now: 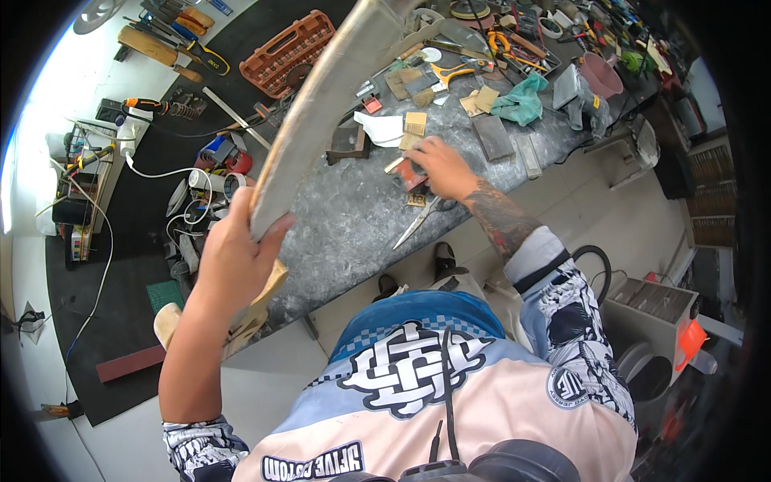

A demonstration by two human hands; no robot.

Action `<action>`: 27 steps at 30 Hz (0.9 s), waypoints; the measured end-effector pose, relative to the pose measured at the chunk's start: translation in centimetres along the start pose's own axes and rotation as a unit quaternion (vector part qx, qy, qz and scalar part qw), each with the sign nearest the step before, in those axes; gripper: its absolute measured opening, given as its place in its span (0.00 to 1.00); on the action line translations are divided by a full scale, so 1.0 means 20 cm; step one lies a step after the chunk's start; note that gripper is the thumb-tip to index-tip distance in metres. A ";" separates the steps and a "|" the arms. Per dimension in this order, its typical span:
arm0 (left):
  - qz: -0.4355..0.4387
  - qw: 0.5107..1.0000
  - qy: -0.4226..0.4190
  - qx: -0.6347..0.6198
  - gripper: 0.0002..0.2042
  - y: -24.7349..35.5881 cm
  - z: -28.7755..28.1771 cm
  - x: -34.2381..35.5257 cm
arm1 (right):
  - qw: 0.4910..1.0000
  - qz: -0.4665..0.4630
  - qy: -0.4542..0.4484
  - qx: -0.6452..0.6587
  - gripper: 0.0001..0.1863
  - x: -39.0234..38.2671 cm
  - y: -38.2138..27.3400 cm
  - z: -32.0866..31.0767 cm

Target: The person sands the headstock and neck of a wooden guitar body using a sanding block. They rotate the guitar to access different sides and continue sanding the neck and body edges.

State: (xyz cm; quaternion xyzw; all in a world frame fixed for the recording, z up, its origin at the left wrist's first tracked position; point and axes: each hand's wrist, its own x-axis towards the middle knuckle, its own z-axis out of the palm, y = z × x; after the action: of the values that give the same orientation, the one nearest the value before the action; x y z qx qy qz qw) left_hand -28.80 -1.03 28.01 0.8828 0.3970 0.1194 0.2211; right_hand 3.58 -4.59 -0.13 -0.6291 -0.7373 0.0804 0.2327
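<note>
My left hand (238, 255) is closed round the lower end of a long, curved grey panel (303, 120) with a tan edge. The panel stands tilted up and runs out past the top of the view. Over the bench's near edge, my right hand (443, 167) pinches a reddish-brown piece that looks like folded sandpaper (409, 175), with a pale strip at its side. Metal scissors (414, 224) lie just below that hand. Beyond its fingers are a tan patterned square (414, 125) and a white sheet (380, 128).
The dusty grey bench (345, 213) carries a dark open box (348, 142), a grey slab (492, 137) and a green cloth (521, 100). An orange socket-set case (287, 55) lies at the back left. Cables and tools crowd the left side; a pink bowl (601, 75) stands far right.
</note>
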 end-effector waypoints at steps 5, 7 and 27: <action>0.031 0.993 -0.054 0.095 0.17 0.00 0.19 0.06 | 0.999 -0.003 0.046 -0.013 0.30 -0.05 -0.08 0.09; 0.011 0.988 -0.083 0.126 0.18 -0.02 0.26 0.07 | 0.997 0.041 0.063 0.010 0.29 -0.12 -0.13 0.08; -0.004 0.960 -0.162 0.226 0.17 -0.33 0.84 0.13 | 1.000 0.024 -0.013 -0.011 0.16 -0.54 -0.08 0.08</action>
State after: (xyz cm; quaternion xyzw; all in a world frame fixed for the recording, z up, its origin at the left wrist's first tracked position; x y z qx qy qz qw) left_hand -24.79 -0.15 10.24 0.9157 0.3760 -0.1188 0.0771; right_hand 2.60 -15.02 -3.46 -0.6480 -0.7257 0.0863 0.2144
